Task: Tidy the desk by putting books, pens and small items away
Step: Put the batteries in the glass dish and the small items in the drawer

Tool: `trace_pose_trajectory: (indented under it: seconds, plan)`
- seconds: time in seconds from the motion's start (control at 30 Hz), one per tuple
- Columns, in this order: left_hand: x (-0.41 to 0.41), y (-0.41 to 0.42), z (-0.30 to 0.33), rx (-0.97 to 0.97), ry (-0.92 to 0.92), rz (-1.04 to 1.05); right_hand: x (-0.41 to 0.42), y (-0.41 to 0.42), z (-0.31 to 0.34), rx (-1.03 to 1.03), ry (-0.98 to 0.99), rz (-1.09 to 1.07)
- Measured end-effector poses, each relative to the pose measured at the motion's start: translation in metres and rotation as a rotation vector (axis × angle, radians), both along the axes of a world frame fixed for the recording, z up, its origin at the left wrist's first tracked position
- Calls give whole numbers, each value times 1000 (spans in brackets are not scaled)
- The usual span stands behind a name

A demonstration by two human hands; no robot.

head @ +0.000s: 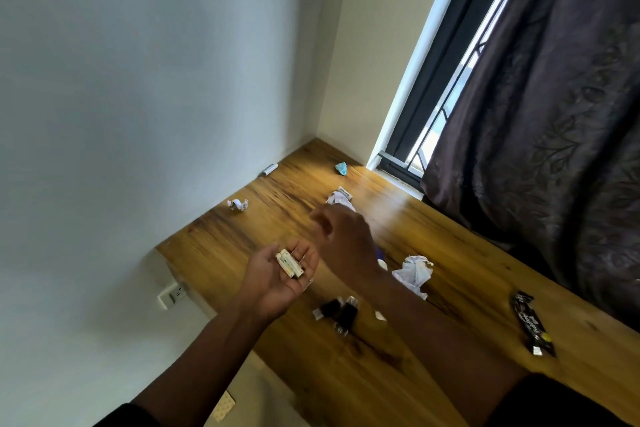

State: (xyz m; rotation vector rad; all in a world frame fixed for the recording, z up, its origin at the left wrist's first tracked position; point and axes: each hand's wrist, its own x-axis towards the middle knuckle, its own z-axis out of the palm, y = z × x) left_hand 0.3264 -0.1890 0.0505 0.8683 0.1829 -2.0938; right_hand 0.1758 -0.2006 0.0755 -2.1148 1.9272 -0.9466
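My left hand (pixel 277 279) is held palm up over the wooden desk (pixel 398 374), with two small white batteries (pixel 290 263) lying in the cupped palm. My right hand (pixel 341 239) hovers just above and to the right of it, fingers loosely curled and blurred; nothing shows between them. Another white battery (pixel 269 169) lies against the wall at the desk's far edge. Crumpled white papers lie at the far left (pixel 237 204), behind my right hand (pixel 341 198) and right of my forearm (pixel 414 273). A crumpled blue scrap (pixel 341 168) sits near the window.
Small black sachets (pixel 337 314) lie in the desk's middle, and a black snack wrapper (pixel 531 322) lies at the right. A dark curtain (pixel 554 114) hangs over the window along the right side. A wall socket (pixel 173 295) sits below the desk's left end.
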Motion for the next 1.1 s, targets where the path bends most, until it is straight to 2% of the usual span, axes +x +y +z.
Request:
trace_pose_trajectory:
  seconds: [0.2, 0.33, 0.57, 0.77, 0.87, 1.0, 1.1]
  plan:
    - [10, -10, 4, 17, -6, 42, -63, -80, 2, 74, 66, -212]
    - [18, -17, -2, -15, 4, 63, -98, -131, -8, 243, 69, -306]
    - [25, -38, -9, -23, -32, 65, -112, -181, -39, 518, 44, -295]
    - [21, -56, -13, -17, -38, 68, -116, -196, -61, 611, 116, -319]
    - [15, -64, -15, -18, -10, 59, -117, -197, -61, 621, 98, -345]
    - [10, -76, -15, -46, 28, 48, -104, -192, -39, 462, -125, -399]
    - [8, -86, -12, -75, 56, 58, -73, -171, -9, 347, -266, -271]
